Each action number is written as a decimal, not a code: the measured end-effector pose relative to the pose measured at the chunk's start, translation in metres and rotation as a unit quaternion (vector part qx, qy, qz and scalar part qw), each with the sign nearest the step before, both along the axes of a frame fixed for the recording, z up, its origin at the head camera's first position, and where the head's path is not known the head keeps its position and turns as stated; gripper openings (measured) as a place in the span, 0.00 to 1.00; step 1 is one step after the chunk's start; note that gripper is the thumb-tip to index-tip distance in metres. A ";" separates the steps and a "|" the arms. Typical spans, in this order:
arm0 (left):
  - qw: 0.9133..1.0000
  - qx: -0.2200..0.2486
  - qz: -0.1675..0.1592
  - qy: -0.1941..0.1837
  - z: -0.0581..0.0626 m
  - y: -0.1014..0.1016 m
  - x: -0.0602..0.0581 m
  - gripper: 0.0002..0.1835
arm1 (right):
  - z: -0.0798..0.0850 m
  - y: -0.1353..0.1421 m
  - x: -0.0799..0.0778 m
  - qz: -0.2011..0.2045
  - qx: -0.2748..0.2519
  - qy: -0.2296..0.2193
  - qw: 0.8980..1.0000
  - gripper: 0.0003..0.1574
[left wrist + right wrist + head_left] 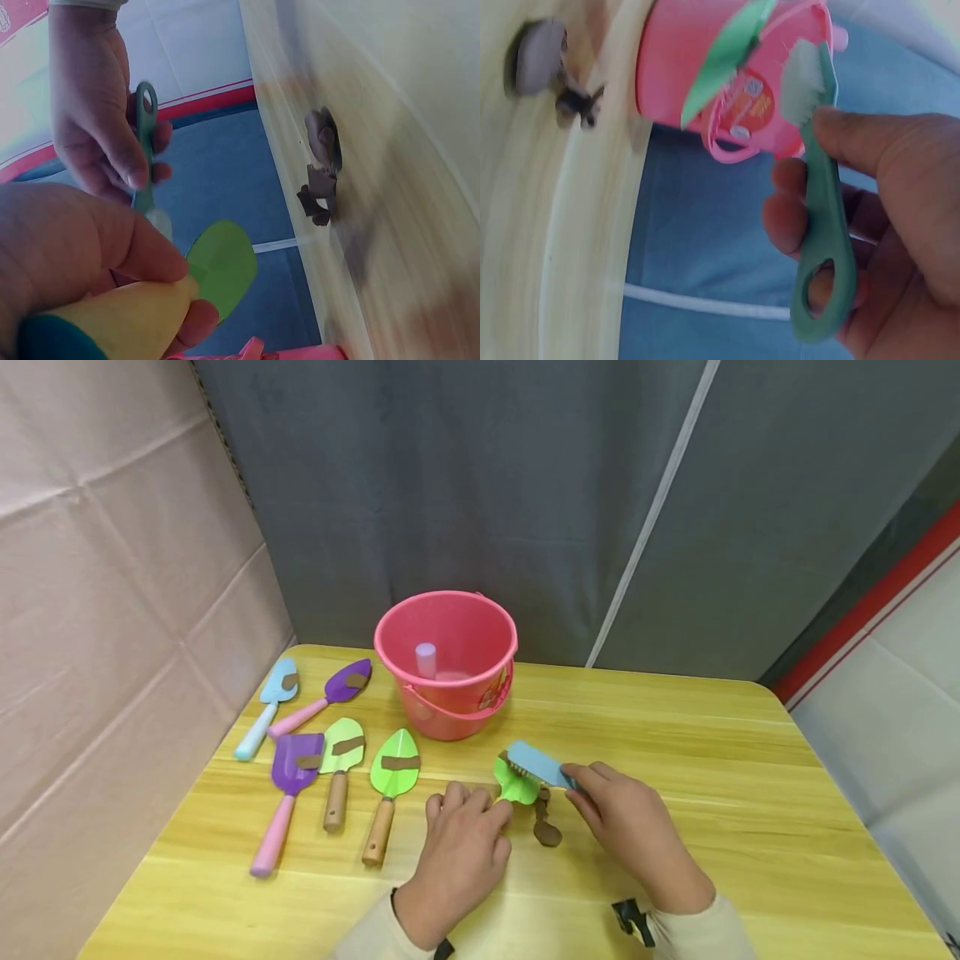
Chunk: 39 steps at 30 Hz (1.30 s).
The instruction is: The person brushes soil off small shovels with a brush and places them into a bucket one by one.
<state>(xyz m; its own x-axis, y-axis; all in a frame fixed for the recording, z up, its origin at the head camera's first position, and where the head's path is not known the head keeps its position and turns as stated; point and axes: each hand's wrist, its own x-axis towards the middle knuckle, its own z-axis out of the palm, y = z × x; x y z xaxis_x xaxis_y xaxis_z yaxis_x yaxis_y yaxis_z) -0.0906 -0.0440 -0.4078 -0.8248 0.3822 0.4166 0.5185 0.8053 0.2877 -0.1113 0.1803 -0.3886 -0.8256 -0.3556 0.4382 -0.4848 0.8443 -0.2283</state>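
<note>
Your work surface is a yellow wood-grain tabletop [697, 752]; a dark grey curtain [525, 485] hangs behind the pink bucket [442, 718], with a pale fabric panel [112, 610] to its left and a white panel [892, 710] with a red band to its far right. Count six hand trowels, one brush and one bucket. A light blue trowel [272, 697] and a pointed purple trowel [341, 687] lie left of the bucket; a square purple trowel [295, 768], a light green trowel [339, 777] and a bright green trowel [390, 789] lie in front and left. Each bears one brown strip. In front and right, your left hand [463, 852] grips the handle of the green-bladed trowel [517, 787]; your right hand [633, 818] grasps the blue-green brush [538, 766], bristles at the blade, contact unconfirmed. Brown clumps [547, 833] lie nearby on the tabletop. The bucket contains one lilac cylinder [426, 662].
</note>
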 end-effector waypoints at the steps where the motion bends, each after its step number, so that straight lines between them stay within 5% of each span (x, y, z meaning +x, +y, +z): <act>1: 1.000 0.000 -0.004 0.004 0.000 0.001 0.001 0.08 | -0.001 -0.002 0.000 0.013 0.003 0.001 1.000 0.19; 5: 1.000 0.004 -0.020 0.022 0.000 0.004 0.002 0.08 | -0.004 -0.008 -0.001 0.006 0.005 -0.003 1.000 0.19; 11: 1.000 -0.001 -0.017 0.022 -0.002 0.004 0.003 0.09 | -0.007 -0.005 -0.003 -0.085 -0.002 0.021 0.996 0.18; 18: 1.000 -0.004 -0.021 0.008 -0.001 0.004 0.003 0.08 | -0.008 -0.004 -0.002 -0.007 -0.002 -0.010 1.000 0.19; 26: 1.000 0.001 -0.004 -0.001 0.001 0.004 0.005 0.08 | -0.011 -0.001 -0.002 -0.081 -0.011 0.005 0.997 0.18; 33: 1.000 -0.001 0.002 0.003 0.000 0.004 0.004 0.07 | -0.008 -0.006 -0.002 -0.003 -0.016 -0.014 1.000 0.20; 39: 1.000 0.001 -0.001 0.004 -0.001 0.004 0.004 0.08 | -0.014 -0.004 -0.007 -0.097 0.000 -0.018 0.995 0.18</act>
<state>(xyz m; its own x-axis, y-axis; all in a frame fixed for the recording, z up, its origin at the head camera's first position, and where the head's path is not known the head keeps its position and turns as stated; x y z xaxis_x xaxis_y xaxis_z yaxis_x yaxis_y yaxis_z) -0.0863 -0.0405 -0.4090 -0.8211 0.3825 0.4236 0.5218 0.8038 0.2856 -0.1183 0.1763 -0.4028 -0.8939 -0.1885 0.4067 -0.3049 0.9208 -0.2433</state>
